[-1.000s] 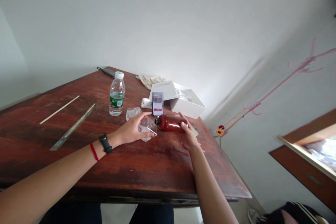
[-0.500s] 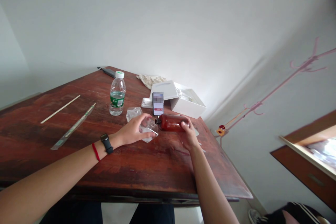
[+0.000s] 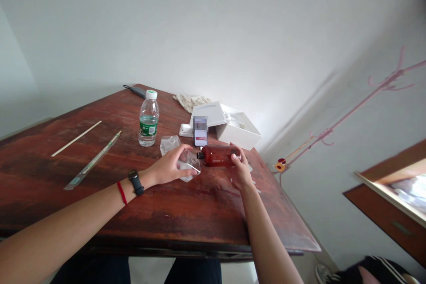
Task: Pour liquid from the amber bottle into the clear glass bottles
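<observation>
My right hand [image 3: 241,172] is wrapped round the base of a reddish-brown bottle [image 3: 217,155], which lies on its side in the air. The uncapped black neck of that bottle points left, at the rim of a clear faceted cup [image 3: 190,173]. Thumb and fingers of my left hand [image 3: 173,165] are closed round this cup. Just behind my left hand stands another clear faceted container [image 3: 169,143], partly hidden by it. Whether liquid is flowing from the bottle I cannot make out.
A water bottle [image 3: 148,120] stands left of the cups. Farther left lie a thin stick [image 3: 76,138] and a wrapped stick [image 3: 95,159]. Behind are a phone [image 3: 200,132], a white box [image 3: 238,131], a cloth [image 3: 190,101] and a grey pouch [image 3: 137,92]. A pink coat rack [image 3: 359,104] leans right.
My right hand has shifted very slightly to the right on the reddish-brown bottle. The left hand and the cup look unmoved.
</observation>
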A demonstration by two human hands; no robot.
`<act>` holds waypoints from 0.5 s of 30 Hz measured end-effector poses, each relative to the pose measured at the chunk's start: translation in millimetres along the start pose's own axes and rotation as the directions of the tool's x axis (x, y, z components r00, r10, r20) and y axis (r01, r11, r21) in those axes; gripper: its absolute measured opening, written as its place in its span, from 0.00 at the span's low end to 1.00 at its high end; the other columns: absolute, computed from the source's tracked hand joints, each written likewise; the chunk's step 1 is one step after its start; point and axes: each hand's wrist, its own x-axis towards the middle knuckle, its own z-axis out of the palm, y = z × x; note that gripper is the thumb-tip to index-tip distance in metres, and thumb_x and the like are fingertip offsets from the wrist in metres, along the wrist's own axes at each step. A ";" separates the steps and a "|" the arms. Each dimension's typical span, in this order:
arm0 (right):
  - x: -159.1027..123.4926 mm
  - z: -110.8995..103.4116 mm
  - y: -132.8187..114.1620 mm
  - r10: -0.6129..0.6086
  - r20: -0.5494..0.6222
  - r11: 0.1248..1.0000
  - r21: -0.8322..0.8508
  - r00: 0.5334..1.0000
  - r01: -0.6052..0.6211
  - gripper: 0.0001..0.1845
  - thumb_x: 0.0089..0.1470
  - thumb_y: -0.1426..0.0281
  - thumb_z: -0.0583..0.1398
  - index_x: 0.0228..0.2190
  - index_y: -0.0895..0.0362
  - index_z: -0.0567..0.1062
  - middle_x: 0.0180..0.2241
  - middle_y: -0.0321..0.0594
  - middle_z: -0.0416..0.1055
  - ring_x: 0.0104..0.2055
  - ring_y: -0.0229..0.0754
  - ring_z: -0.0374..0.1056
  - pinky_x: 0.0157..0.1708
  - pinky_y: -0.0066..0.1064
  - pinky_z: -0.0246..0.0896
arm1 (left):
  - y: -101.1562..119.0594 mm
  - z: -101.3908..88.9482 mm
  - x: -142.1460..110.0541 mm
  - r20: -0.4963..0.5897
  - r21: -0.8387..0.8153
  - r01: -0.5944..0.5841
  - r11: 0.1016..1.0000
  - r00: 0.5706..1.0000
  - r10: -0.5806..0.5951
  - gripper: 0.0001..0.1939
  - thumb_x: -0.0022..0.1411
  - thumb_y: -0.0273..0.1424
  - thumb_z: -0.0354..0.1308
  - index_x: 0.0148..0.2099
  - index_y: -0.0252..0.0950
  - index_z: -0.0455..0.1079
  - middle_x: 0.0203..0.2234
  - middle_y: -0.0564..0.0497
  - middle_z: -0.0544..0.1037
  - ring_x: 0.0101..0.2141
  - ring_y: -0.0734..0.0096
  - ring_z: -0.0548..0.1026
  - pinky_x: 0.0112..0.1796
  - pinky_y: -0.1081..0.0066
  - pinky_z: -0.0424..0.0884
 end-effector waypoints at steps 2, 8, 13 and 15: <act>-0.2 0.2 -0.1 -0.002 0.001 1.000 -0.002 1.000 0.002 0.27 0.45 0.58 0.76 0.49 0.45 0.82 0.46 0.37 0.80 0.47 0.51 0.75 0.46 0.42 0.74 | -0.1 -0.2 0.2 -0.005 0.003 -0.007 1.000 1.000 0.007 0.37 0.61 0.50 0.72 0.64 0.40 0.64 0.49 0.43 0.78 0.49 0.52 0.78 0.41 0.61 0.78; -0.1 -0.4 0.9 -0.013 -0.005 1.000 -0.016 1.000 0.013 0.29 0.45 0.56 0.76 0.50 0.44 0.82 0.48 0.38 0.80 0.49 0.52 0.76 0.50 0.44 0.73 | -0.3 0.6 0.5 -0.018 -0.011 -0.008 1.000 1.000 0.008 0.36 0.61 0.49 0.72 0.64 0.41 0.64 0.49 0.44 0.78 0.48 0.53 0.79 0.40 0.63 0.79; 0.8 -0.1 1.0 -0.020 -0.014 1.000 -0.008 1.000 0.019 0.29 0.44 0.58 0.77 0.50 0.44 0.82 0.47 0.36 0.81 0.49 0.51 0.76 0.54 0.44 0.71 | -2.0 1.5 0.3 -0.021 0.007 0.011 1.000 1.000 -0.011 0.38 0.60 0.50 0.73 0.64 0.41 0.64 0.50 0.43 0.78 0.48 0.52 0.80 0.43 0.59 0.79; 1.1 0.2 0.8 -0.017 -0.014 1.000 -0.004 1.000 0.017 0.31 0.44 0.58 0.77 0.51 0.44 0.82 0.46 0.37 0.81 0.49 0.51 0.76 0.54 0.44 0.71 | -2.9 1.9 0.2 -0.017 0.012 0.015 1.000 1.000 -0.015 0.39 0.59 0.50 0.73 0.64 0.40 0.64 0.50 0.42 0.79 0.48 0.51 0.80 0.45 0.58 0.79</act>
